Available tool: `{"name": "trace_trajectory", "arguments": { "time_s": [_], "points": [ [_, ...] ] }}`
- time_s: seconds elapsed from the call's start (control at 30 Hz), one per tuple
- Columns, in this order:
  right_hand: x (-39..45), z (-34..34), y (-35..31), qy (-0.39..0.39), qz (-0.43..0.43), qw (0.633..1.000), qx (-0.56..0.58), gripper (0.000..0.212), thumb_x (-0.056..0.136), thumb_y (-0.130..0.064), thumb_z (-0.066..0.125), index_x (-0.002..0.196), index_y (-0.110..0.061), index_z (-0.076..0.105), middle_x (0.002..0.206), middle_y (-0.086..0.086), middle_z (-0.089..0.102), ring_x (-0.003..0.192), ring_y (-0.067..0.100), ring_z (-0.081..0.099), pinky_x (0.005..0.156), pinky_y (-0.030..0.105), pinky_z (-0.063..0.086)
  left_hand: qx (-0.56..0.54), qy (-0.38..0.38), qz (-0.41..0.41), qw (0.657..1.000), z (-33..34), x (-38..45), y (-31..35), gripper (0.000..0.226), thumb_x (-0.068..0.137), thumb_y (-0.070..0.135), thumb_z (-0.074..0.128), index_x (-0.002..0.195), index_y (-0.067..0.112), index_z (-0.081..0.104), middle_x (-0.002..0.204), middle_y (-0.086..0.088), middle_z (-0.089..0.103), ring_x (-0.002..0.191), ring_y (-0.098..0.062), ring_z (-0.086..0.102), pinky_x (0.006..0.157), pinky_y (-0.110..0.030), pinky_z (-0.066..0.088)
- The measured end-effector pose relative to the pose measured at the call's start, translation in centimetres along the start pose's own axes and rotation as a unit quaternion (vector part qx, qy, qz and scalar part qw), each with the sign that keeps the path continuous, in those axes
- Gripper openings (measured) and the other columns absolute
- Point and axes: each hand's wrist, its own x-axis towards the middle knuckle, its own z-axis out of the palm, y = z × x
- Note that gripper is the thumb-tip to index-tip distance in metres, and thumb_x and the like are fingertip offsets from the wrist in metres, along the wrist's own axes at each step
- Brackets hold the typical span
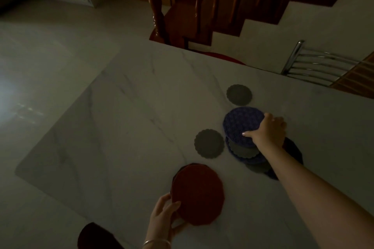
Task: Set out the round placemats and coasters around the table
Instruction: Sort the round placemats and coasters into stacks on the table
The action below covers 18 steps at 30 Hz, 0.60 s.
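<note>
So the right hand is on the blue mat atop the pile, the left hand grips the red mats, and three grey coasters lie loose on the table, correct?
Not quite: the head view shows two loose grey coasters, not three. Other grey ones sit within the pile. The right hand is on the blue mat, and the left hand grips the red mats.

The right hand (pixel 267 132) reached forward on an outstretched bare forearm, thumb laid on top and fingers curled under in a pinching grasp. The left hand (pixel 164 215) sat lower and nearer the body, thumb above and fingers below, a bangle (pixel 156 243) round its wrist
</note>
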Motion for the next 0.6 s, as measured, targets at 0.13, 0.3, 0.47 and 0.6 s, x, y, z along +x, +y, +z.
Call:
{"name": "trace_trajectory", "arguments": {
  "time_s": [0.13,0.3,0.47,0.6],
  "points": [
    [-0.8,-0.6,0.2,0.071,-0.047,0.985,0.152,0.082,0.074,-0.023,0.08,0.141,-0.011,0.034,0.14,0.019,0.038,0.117,0.038,0.052,0.087,0.042,0.05,0.007,0.008,0.001,1.0,0.2,0.1,-0.1,0.026,0.083,-0.003,0.057,0.1,0.017,0.059,0.089,-0.006,0.067,0.08,-0.023,0.062,0.057,-0.038,0.056],
    [-4.4,-2.4,1.2,0.101,-0.09,0.915,0.38,0.033,0.083,-0.015,0.068,0.115,-0.012,0.057,0.118,0.012,0.061,0.105,0.028,0.06,0.084,0.037,0.051,0.017,0.033,-0.007,0.999,0.7,-0.2,0.3,0.02,0.083,0.004,0.059,0.095,0.021,0.061,0.089,-0.006,0.067,0.074,-0.023,0.062,0.059,-0.031,0.052],
    [-11.3,-1.2,2.8,-0.026,-0.063,0.845,0.53,0.065,0.084,-0.015,0.069,0.14,-0.026,0.038,0.099,-0.008,0.055,0.089,0.005,0.056,0.073,0.021,0.045,-0.026,0.048,-0.066,0.996,1.6,-1.1,1.2,0.011,0.085,0.027,0.055,0.092,0.021,0.061,0.085,-0.009,0.062,0.078,-0.026,0.059,0.07,-0.034,0.048],
    [-15.7,2.8,3.4,-0.192,-0.047,0.811,0.551,0.053,0.086,-0.009,0.066,0.128,-0.035,0.047,0.105,-0.002,0.057,0.096,0.01,0.06,0.073,0.024,0.048,-0.051,0.051,-0.069,0.995,1.9,-2.1,1.6,0.023,0.086,0.04,0.05,0.09,0.021,0.061,0.088,-0.011,0.063,0.08,-0.028,0.058,0.074,-0.036,0.046]
  ]
}}
